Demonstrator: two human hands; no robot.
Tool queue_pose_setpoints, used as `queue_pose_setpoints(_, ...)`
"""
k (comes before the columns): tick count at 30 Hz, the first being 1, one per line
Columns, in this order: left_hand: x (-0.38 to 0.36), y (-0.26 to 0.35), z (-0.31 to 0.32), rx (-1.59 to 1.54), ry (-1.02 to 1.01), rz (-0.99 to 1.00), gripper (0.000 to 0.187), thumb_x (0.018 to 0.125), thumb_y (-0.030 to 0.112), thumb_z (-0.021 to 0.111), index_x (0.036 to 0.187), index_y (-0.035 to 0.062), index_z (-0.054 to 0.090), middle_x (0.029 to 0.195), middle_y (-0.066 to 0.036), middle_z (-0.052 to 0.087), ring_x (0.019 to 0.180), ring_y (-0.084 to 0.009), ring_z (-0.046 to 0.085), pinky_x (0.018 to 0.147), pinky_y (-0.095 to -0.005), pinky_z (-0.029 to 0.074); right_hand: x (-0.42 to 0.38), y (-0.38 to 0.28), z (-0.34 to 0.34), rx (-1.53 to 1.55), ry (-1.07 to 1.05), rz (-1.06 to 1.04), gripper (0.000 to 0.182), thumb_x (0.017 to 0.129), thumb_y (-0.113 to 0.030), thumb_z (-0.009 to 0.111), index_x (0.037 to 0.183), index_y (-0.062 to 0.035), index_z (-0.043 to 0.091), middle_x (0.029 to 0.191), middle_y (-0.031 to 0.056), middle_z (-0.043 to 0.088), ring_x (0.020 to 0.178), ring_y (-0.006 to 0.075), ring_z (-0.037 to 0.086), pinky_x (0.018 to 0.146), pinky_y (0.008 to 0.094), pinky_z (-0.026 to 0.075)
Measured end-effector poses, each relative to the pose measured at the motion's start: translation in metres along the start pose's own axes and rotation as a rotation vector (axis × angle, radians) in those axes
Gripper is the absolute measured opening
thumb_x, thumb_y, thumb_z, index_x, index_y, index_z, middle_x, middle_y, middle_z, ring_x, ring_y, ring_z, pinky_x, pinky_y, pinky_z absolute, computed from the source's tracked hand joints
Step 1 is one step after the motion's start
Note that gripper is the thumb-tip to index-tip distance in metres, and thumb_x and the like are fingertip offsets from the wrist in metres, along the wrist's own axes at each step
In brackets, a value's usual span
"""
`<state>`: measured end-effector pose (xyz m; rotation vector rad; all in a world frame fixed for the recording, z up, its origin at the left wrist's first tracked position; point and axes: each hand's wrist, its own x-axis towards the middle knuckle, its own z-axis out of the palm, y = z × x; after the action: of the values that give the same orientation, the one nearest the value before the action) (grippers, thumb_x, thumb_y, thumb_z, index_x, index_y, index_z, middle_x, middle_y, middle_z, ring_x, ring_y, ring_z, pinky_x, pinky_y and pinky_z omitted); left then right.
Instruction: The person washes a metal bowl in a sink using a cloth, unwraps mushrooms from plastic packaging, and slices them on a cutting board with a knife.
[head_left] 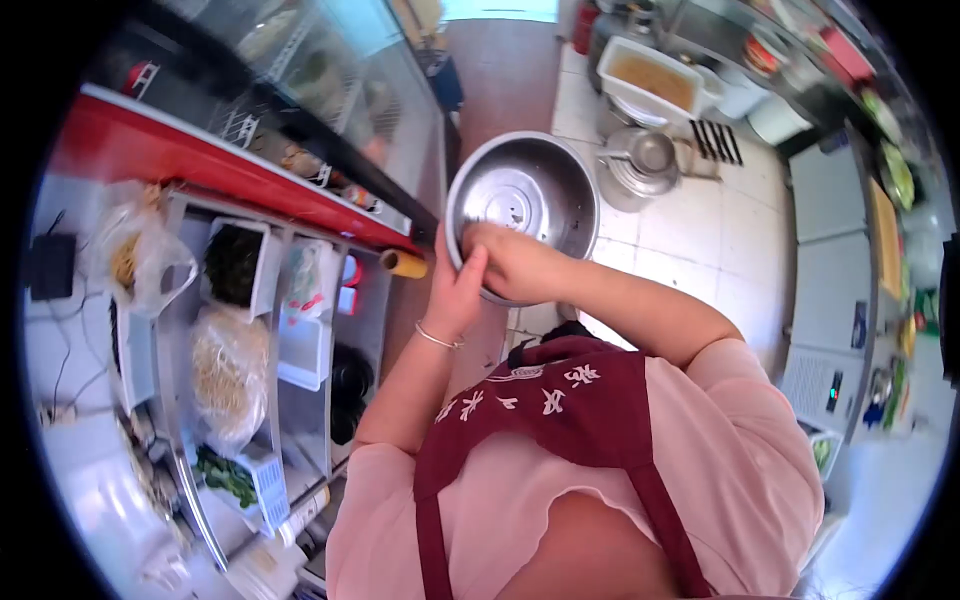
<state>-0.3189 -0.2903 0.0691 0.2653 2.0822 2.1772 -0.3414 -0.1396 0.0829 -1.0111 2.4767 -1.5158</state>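
A large stainless steel basin (572, 190) is tilted in front of my body, its shiny inside facing me. A few small dark bits cling to the inner wall and bottom. My left hand (456, 285), with a bangle at the wrist, grips the near left rim from outside. My right hand (512, 264) reaches over the near rim, close beside the left thumb, its fingers curled down against the inner left wall. The fingertips are hidden, so whatever they may hold does not show.
To the left, a metal shelf holds bagged noodles (230, 375), a tray of dark greens (235, 262) and a blue basket (262, 490) of leaves. A glass-door fridge (300, 60) stands beyond. On the right are a metal pot (640, 180), a white tub (655, 85) and a counter fridge (830, 260).
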Motion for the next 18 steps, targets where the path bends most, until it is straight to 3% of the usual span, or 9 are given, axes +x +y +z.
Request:
queue_pose_setpoints(2,-0.005,-0.011,0.0,-0.074,-0.045,0.002,0.055,0.092,0.013,0.05,0.138,-0.0012,0.024,0.131,-0.013,0.042,0.12,-0.0194,0.041,0.101,-0.032,0.032,-0.03,-0.002,-0.005,-0.216,-0.074,0.058,0.013,0.078,-0.012,0.057,0.088,-0.0038,0.06,0.089,0.0148,0.06,0.085,0.0335,0.059,0.075,0.0422,0.047)
queue_pose_setpoints(5,-0.012,-0.016,0.02,-0.109,-0.182,-0.039,0.051,0.093,0.012,0.049,0.137,-0.0002,0.027,0.13,-0.012,0.044,0.118,-0.0183,0.043,0.1,-0.0313,0.033,-0.065,-0.012,-0.041,-0.316,0.309,0.078,0.021,0.075,-0.003,0.061,0.096,-0.0041,0.061,0.101,0.0129,0.061,0.093,0.0317,0.058,0.083,0.0395,0.046)
queue_pose_setpoints(6,-0.013,-0.017,0.033,-0.136,-0.235,-0.055,0.051,0.093,0.013,0.05,0.137,0.0001,0.028,0.129,-0.011,0.044,0.117,-0.0181,0.043,0.1,-0.031,0.034,-0.073,-0.017,-0.054,-0.44,0.47,-0.023,0.025,0.075,-0.002,0.061,0.1,-0.0047,0.061,0.101,0.0131,0.06,0.096,0.0323,0.056,0.086,0.0394,0.045)
queue_pose_setpoints(8,-0.017,-0.008,0.062,-0.143,-0.314,-0.023,0.049,0.093,0.013,0.05,0.136,0.0001,0.029,0.129,-0.011,0.044,0.116,-0.018,0.044,0.099,-0.0308,0.035,-0.104,-0.015,-0.062,-0.584,0.504,0.144,0.027,0.075,-0.002,0.06,0.101,-0.0048,0.06,0.101,0.0129,0.059,0.099,0.0324,0.054,0.087,0.0394,0.044)
queue_pose_setpoints(10,-0.017,0.001,0.094,-0.212,-0.372,-0.036,0.049,0.093,0.012,0.049,0.135,-0.0001,0.03,0.128,-0.011,0.045,0.116,-0.0181,0.044,0.099,-0.031,0.035,-0.142,-0.028,-0.059,-0.422,0.256,0.301,0.019,0.077,-0.004,0.055,0.095,-0.0043,0.062,0.094,0.0145,0.06,0.093,0.0335,0.056,0.085,0.0387,0.045)
queue_pose_setpoints(11,-0.019,0.003,0.108,-0.13,-0.376,0.011,0.048,0.092,0.011,0.048,0.135,-0.0003,0.029,0.128,-0.012,0.045,0.116,-0.0182,0.045,0.098,-0.0316,0.036,-0.166,-0.032,-0.064,-0.398,0.023,0.324,0.023,0.076,-0.003,0.054,0.097,-0.0046,0.062,0.096,0.015,0.061,0.095,0.0337,0.056,0.086,0.0386,0.045)
queue_pose_setpoints(12,-0.02,0.006,0.121,-0.132,-0.405,0.016,0.048,0.092,0.011,0.048,0.135,-0.0003,0.029,0.128,-0.012,0.045,0.116,-0.0182,0.045,0.098,-0.0316,0.036,-0.184,-0.036,-0.072,-0.408,0.046,0.339,0.023,0.076,-0.003,0.054,0.097,-0.0046,0.062,0.096,0.015,0.061,0.095,0.0337,0.056,0.086,0.0386,0.045)
queue_pose_setpoints(16,-0.031,0.018,0.191,-0.158,-0.568,0.08,0.049,0.092,0.007,0.047,0.136,-0.0009,0.028,0.128,-0.012,0.044,0.116,-0.019,0.045,0.099,-0.0323,0.035,-0.249,-0.051,-0.131,-0.799,0.75,0.204,0.029,0.075,-0.003,0.056,0.103,-0.0001,0.06,0.106,0.018,0.059,0.099,0.034,0.055,0.088,0.0399,0.045)
queue_pose_setpoints(18,-0.045,0.033,0.239,-0.137,-0.661,0.111,0.052,0.091,0.007,0.047,0.137,-0.0011,0.025,0.129,-0.013,0.044,0.118,-0.0191,0.043,0.101,-0.0322,0.034,-0.294,-0.046,-0.145,-0.965,0.762,0.424,0.031,0.076,-0.001,0.055,0.106,-0.0028,0.059,0.111,0.0157,0.057,0.102,0.0334,0.054,0.092,0.0387,0.043)
